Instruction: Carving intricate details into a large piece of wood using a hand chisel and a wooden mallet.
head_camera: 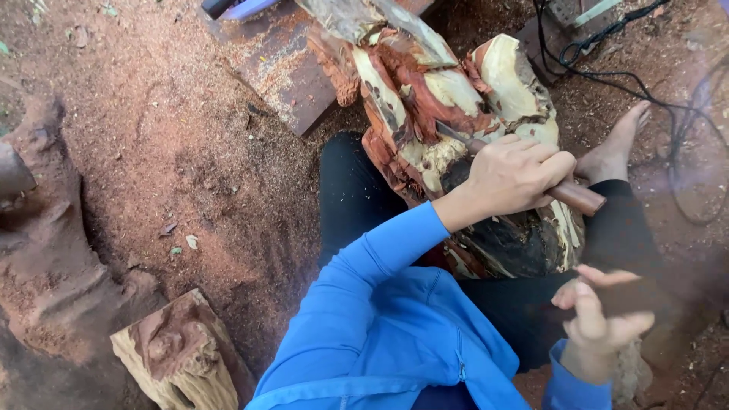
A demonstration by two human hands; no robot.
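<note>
A left hand (516,176) closes in a fist around the wooden handle of a chisel (531,176), its metal blade slanting up and left into a large knotted chunk of wood (448,99) that rests between the seated person's legs. The right hand (600,319), lower in the frame and blurred, grips a dark mallet-like tool (626,296); its exact shape cannot be made out. The wood, red bark mixed with pale cut faces, leans against black trousers (353,193) and hides most of the person's lap. A blue sleeve (372,266) crosses the foreground and covers part of the wood's dark lower end. A bare foot (615,148) lies just beside the wood on the right, near a tangle of black cable (630,83) running over the ground. Reddish sawdust (175,129) covers the earth all around. A rusty flat slab (292,72) sits behind the wood, and a smaller carved block (182,353) stands well apart at lower left.
</note>
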